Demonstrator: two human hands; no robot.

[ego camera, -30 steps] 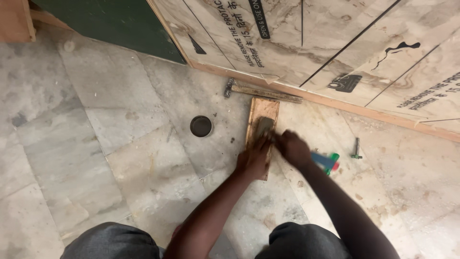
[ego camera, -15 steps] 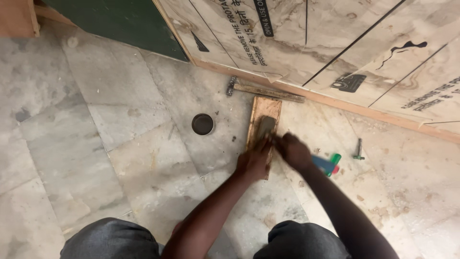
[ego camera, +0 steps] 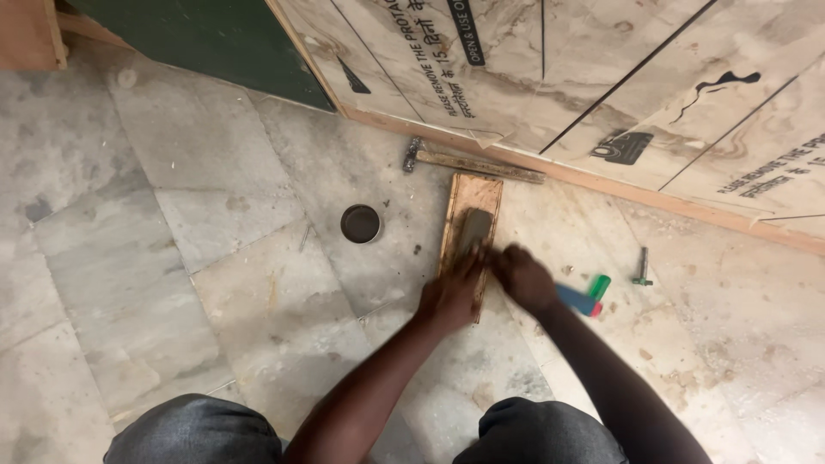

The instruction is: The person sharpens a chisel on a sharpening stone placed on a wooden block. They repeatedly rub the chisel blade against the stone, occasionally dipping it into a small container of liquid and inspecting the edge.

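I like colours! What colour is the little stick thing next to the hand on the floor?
The marker by the right hand is blue with a green cap, seen in the head view.

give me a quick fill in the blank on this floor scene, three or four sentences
1. Both hands press a dark block onto a narrow ____ board lying on the floor.
2. The small round tin sits to the ____ of that board in the picture.
3. A hammer lies between the board and the leaning ____.
4. Beside the right hand lies a blue and ____ object.

Missing words: wooden; left; panel; green
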